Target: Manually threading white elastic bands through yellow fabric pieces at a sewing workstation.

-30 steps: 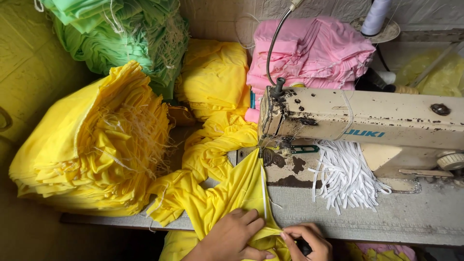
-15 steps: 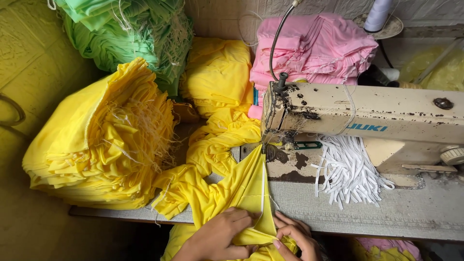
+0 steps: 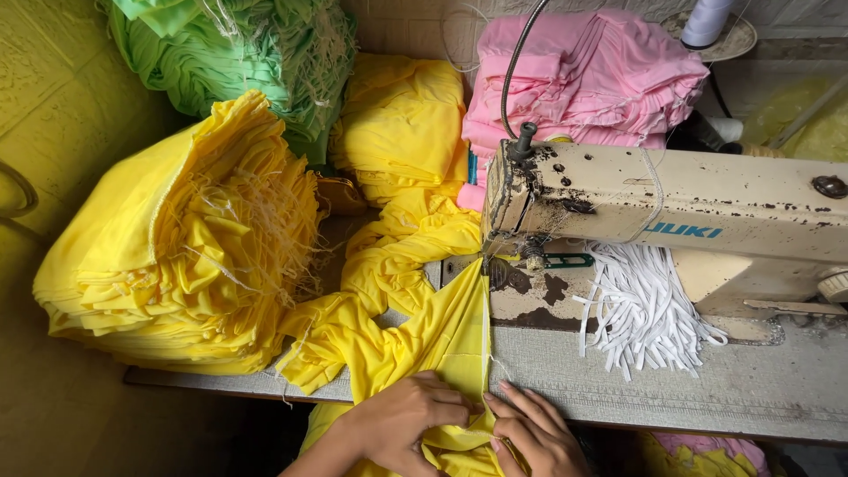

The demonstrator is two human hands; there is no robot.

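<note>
Yellow piece: the yellow fabric piece (image 3: 442, 340) lies on the worktop (image 3: 707, 389), its long axis running from the near edge away towards the needle area of the sewing machine (image 3: 662, 212); its straight right edge points at the presser foot.
Left hand: the left hand (image 3: 408, 422) lies on the cloth at the near edge, fingers curled down; its grip is closed lightly over a fold of the yellow fabric.
Right hand: the right hand (image 3: 534, 435) is just beside the left, fingertips pinching the same fold; grip nearly closed on the cloth.
Trailing cloth: the piece bunches to the left and runs back in a twisted rope (image 3: 397, 256).
Stacks: a yellow stack (image 3: 177, 256) at left, a green stack (image 3: 256, 62) behind it, a folded yellow pile (image 3: 402, 124) and a pink stack (image 3: 583, 75) at the back.
Under the machine arm: a bundle of white elastic strips (image 3: 645, 309) lies loose on the worktop.
Containers: none can be made out; everything lies in open piles.
</note>
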